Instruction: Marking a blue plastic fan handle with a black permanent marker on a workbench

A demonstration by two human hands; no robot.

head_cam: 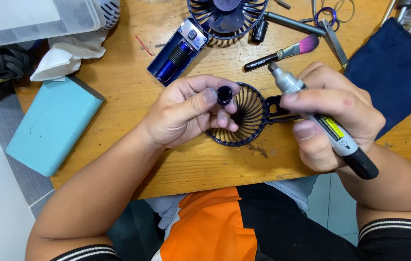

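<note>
There is a single view, from a camera worn on the person's head. It looks steeply down, almost straight from above, onto the near edge of a wooden surface [133,92], and sits close. The surface fills the upper two thirds of the frame, its near edge running across just below the middle; its far edge and right end are cut off by the frame. Both forearms enter from the bottom corners and the lap shows at bottom centre. Floor tiles appear beyond the surface's left end, lower left. With only one camera, no second view overlaps it.
</note>
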